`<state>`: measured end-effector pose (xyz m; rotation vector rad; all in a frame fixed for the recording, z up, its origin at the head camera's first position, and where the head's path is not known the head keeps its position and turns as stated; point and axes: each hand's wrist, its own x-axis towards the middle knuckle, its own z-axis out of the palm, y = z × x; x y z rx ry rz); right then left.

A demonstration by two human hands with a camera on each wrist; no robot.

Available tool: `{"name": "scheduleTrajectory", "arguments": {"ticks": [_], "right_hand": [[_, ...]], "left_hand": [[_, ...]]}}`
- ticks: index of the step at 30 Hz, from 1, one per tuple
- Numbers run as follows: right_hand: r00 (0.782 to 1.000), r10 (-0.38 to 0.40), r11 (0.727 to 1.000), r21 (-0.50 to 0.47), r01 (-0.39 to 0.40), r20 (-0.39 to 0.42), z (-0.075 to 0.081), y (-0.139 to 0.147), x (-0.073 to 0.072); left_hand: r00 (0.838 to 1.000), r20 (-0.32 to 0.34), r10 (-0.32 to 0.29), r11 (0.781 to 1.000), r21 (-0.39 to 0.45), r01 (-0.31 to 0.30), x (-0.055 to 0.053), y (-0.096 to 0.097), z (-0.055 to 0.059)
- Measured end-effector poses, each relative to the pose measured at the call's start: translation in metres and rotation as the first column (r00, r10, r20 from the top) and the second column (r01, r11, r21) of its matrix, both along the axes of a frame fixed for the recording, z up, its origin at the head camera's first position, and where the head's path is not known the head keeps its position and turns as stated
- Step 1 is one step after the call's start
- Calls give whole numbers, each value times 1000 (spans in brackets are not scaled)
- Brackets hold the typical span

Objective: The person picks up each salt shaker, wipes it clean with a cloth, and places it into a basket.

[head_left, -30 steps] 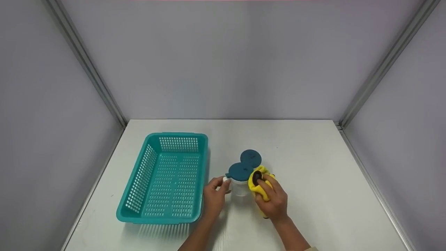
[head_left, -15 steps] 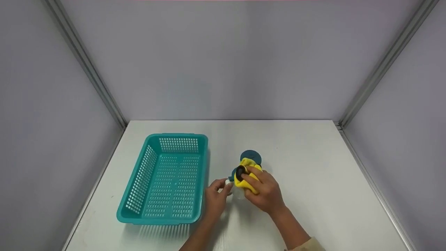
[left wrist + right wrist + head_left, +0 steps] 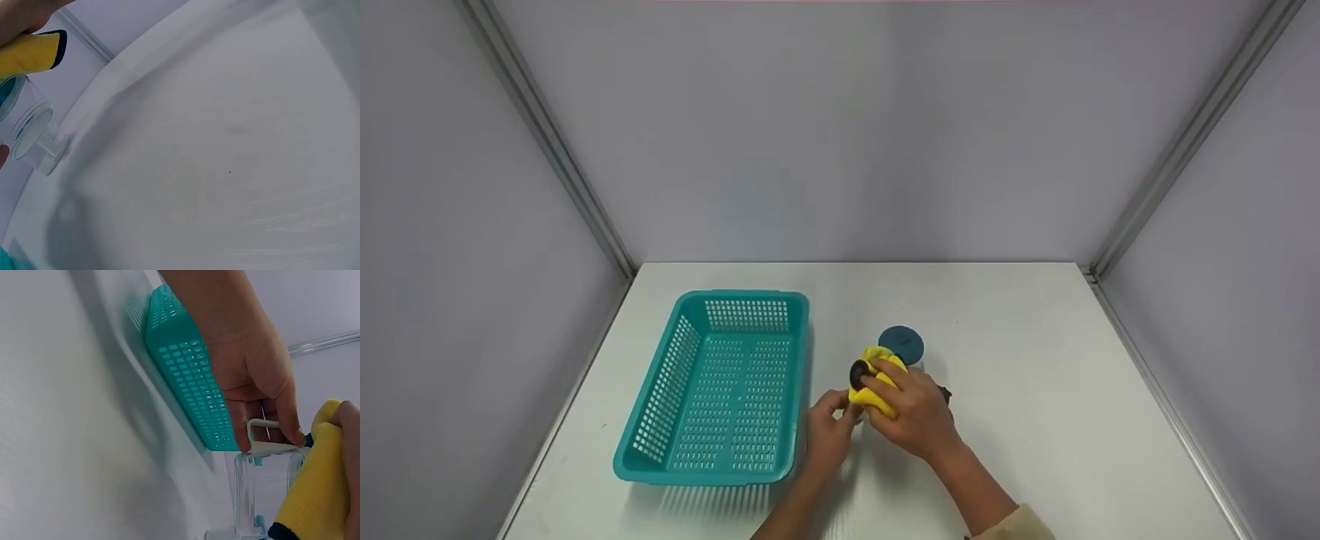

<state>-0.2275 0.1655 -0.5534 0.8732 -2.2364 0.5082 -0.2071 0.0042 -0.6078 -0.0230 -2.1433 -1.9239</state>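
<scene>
My left hand [image 3: 829, 435] pinches the white handle [image 3: 269, 448] of a clear jar [image 3: 271, 486]. Bunched in my right hand [image 3: 919, 416] is a yellow cloth [image 3: 876, 400] with dark edging, its fingers pressing it over the jar's top. That cloth covers most of the jar's lid in the head view; a bit of dark blue [image 3: 309, 440] shows by the thumb in the right wrist view. A second jar with a round blue lid [image 3: 901, 343] stands just behind the hands. Two clear jars [image 3: 35, 132] overlap at the left edge of the left wrist view.
A teal perforated basket [image 3: 800, 360] stands on the white table [image 3: 1035, 420], left of the left hand. Grey panels [image 3: 840, 135] enclose the table at the back and on both sides.
My right hand has moved left with the yellow cloth, from the jar's right side across its blue lid to its handle side. The left hand keeps its pinch on the handle.
</scene>
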Motion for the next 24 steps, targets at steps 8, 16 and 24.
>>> {"name": "scheduleTrajectory", "arguments": {"ticks": [8,16,24], "right_hand": [[997,-50,998,26,49,62,-3,-6,-1],[982,-112,993,54,105,150,-5,-8,-4],[957,-154,988,37,150,244,-8,-4,-8]], "left_hand": [[1000,-6,-7,997,-80,7,4,0,2],[998,-64,-12,991,-133,4,3,-1,0],[999,-32,-7,990,-144,2,3,0,0]]}}
